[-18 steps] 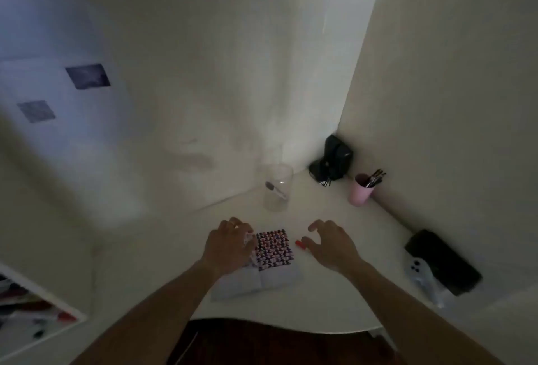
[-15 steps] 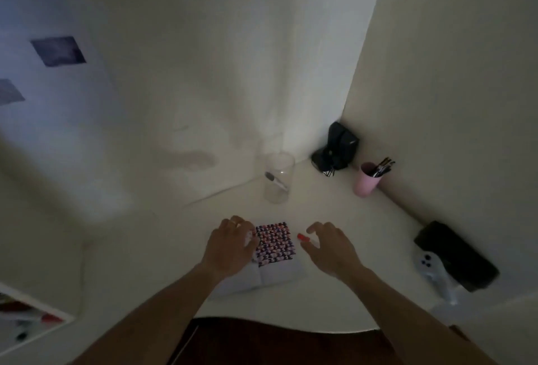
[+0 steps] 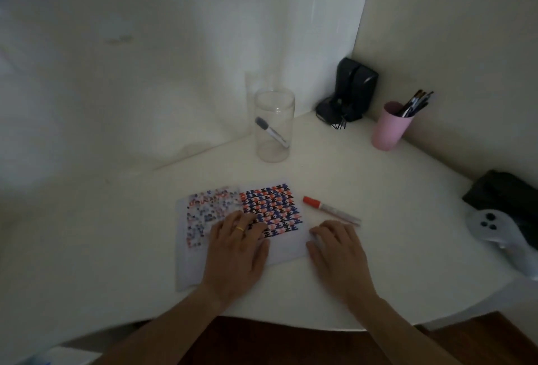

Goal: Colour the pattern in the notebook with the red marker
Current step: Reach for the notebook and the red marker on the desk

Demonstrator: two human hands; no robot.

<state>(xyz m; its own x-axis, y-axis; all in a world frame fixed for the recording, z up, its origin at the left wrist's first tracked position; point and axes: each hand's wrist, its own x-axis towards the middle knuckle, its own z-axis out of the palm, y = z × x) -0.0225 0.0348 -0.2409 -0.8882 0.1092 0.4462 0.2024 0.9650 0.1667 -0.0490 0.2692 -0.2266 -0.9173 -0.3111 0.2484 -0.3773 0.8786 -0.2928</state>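
Red marker (image 3: 330,210): capped, cap end pointing left, lying flat on the white tabletop (image 3: 378,190) just right of the notebook, apart from both my hands.
Notebook (image 3: 241,230): open flat in front of me, slightly tilted; right page carries the red, blue and black pattern (image 3: 272,207), left page shows a fainter scatter of the same colours.
Left hand (image 3: 237,251): palm down on the notebook across the fold, fingers (image 3: 247,225) spread and flat, reaching onto the lower edge of the pattern; nothing gripped, a gold ring (image 3: 240,229) on one finger.
Right hand (image 3: 339,257): palm down at the notebook's lower right corner, fingers loosely curled on the tabletop, holding nothing; the marker's tail end lies just beyond my fingertips, and I can't tell if they touch it.
Clear jar (image 3: 274,125): upright behind the notebook, one dark-capped pen leaning inside.
Pink cup (image 3: 390,128): far right near the wall, brushes or pens sticking out.
Black device (image 3: 350,93): in the back corner.
White controller (image 3: 495,233): right edge of the tabletop, beside a black pouch (image 3: 506,195).
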